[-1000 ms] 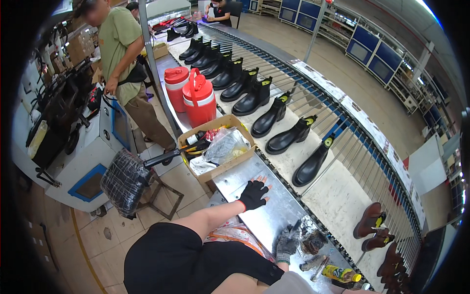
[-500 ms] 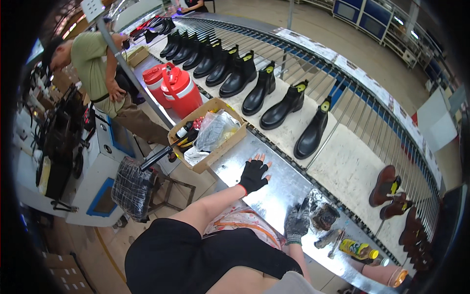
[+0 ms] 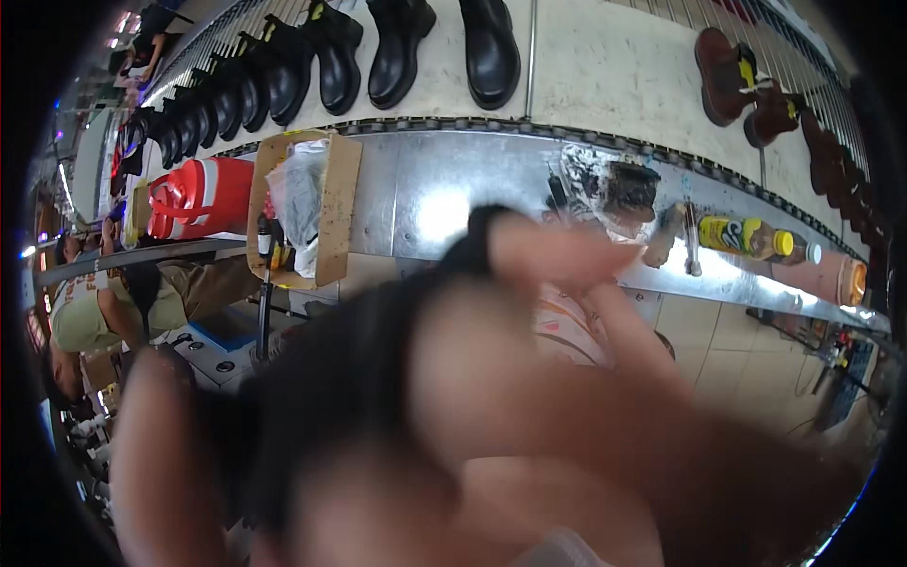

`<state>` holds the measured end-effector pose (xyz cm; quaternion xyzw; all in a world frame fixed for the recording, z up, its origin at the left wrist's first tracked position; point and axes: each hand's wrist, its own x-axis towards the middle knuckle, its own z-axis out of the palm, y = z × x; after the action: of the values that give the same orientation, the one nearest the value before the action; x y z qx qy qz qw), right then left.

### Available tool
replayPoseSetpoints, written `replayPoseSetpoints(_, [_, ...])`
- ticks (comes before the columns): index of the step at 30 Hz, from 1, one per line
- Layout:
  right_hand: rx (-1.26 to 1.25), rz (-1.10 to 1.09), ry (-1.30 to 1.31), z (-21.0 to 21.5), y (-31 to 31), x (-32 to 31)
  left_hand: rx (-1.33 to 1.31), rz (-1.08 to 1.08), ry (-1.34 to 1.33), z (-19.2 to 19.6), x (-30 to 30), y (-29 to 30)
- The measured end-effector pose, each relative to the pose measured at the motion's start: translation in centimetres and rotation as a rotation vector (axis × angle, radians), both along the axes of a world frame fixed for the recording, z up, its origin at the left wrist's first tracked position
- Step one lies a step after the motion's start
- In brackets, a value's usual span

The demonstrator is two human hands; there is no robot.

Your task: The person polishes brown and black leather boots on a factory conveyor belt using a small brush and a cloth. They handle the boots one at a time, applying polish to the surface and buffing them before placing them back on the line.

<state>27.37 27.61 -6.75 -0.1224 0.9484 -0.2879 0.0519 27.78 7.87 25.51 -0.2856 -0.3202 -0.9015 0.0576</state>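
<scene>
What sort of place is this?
Probably a footwear factory: black boots stand in a row on a pale, conveyor-like surface edged with chain, beside a metal worktable.

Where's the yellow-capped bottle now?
In the head view, the yellow-capped bottle is on the metal worktop at the right, just left of a pale-capped bottle.

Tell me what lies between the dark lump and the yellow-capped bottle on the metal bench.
In the head view, a greyish-brown item and, nearer the bottle, a slim stick-like tool; I can't tell exactly what either is.
</scene>
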Motion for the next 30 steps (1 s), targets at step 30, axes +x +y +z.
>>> replayPoseSetpoints(30, [-0.085,0.105,-0.055,0.5,0.1,0.2,-1.221,0.790,-0.875,-28.1,-24.7,-1.2])
